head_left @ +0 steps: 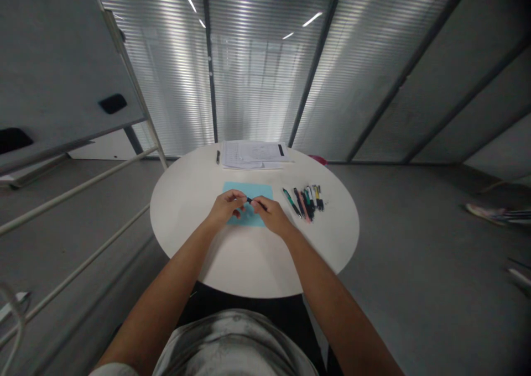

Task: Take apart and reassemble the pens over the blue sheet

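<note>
Over a light blue sheet [259, 220] on the round white table, my two hands meet at a thin dark pen [249, 200]. My left hand [229, 205] pinches its left end between thumb and fingertips. At the other end, my right hand [270, 212] closes around the pen, whose dark tip shows past the fingers. Whether its cap is on or off is too small to tell. To the right of the sheet lies a row of several pens [308, 200], with a green pen [292, 203] nearest my right hand.
Printed papers [253, 156] are stacked at the table's far edge, with a dark pen [218, 157] left of them. The white table [253, 265] reaches close to my body. A whiteboard on a metal frame [99, 210] stands to the left; blinds are behind the table.
</note>
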Motion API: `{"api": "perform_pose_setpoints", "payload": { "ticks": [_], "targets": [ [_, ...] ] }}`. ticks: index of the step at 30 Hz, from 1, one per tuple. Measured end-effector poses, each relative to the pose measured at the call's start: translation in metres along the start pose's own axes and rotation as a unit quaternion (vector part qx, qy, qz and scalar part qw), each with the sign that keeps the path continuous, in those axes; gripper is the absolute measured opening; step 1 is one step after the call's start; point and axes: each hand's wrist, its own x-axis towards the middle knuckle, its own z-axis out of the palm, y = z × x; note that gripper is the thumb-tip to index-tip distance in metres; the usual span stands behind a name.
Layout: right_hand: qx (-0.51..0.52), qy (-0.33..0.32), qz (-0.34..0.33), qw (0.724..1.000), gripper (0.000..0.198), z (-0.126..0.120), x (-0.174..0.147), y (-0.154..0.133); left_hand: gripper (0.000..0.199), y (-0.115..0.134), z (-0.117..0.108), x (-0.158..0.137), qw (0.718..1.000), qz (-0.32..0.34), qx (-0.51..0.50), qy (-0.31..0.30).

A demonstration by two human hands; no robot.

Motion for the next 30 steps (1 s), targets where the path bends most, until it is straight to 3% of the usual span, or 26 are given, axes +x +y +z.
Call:
{"api": "perform_pose_setpoints", "payload": {
  "ticks": [16, 20, 23, 24, 30],
  "targets": [
    [0.004, 0.008, 0.007, 1.0, 0.032, 0.0, 0.0, 0.002, 0.041, 0.003, -0.001, -0.002, 1.0, 0.006, 0.004, -0.007],
    [-0.015, 0.029, 0.018, 0.999, 0.032, -0.001, 0.0, 0.006, 0.03, 0.003, -0.014, 0.004, 0.992, 0.056, 0.087, 0.077],
    [-0.043, 0.047, 0.029, 0.998, 0.032, -0.003, 0.001, 0.01, 0.023, -0.001, -0.03, 0.009, 0.939, 0.111, 0.266, 0.19],
    [-0.052, 0.05, 0.034, 0.997, 0.031, -0.004, 0.001, 0.012, 0.026, -0.003, -0.034, 0.01, 0.919, 0.103, 0.322, 0.201],
    [-0.089, 0.044, 0.037, 0.994, 0.031, -0.004, 0.001, 0.013, 0.031, -0.009, -0.028, 0.008, 0.828, 0.077, 0.548, 0.094]
  ]
}}
